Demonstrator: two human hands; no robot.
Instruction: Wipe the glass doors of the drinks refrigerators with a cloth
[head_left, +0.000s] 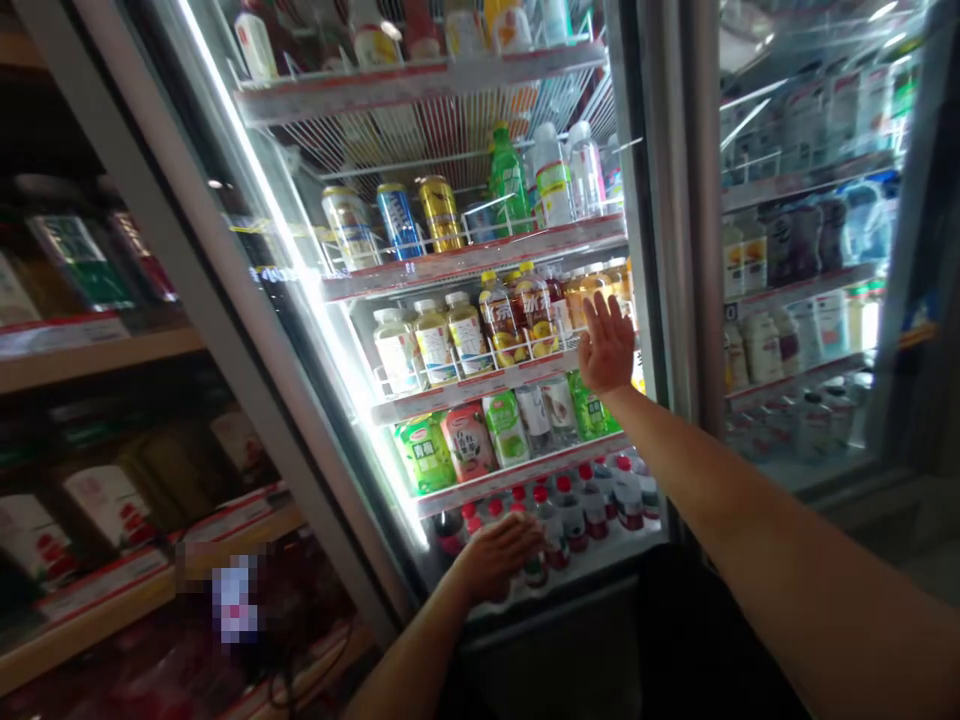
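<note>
My right hand [606,350] is raised, fingers stretched out, in front of the right end of a middle shelf. Nothing shows in it. Bottles with amber contents [589,285] stand just behind it, and dark bottles with yellow caps [534,310] are to its left; I cannot tell whether it touches any. Lower down, my left hand [499,553] is held flat, fingers extended, over the bottom row of red-capped bottles [574,515]. It partly hides some of them, and contact cannot be made out.
A lit fridge holds green and pink drink packs [470,440], pale bottles [431,340] and cans [397,218]. A bright light strip [300,260] runs down its left side. A second glass-fronted fridge [802,280] stands right; wooden shelves [105,360] with packaged goods are left.
</note>
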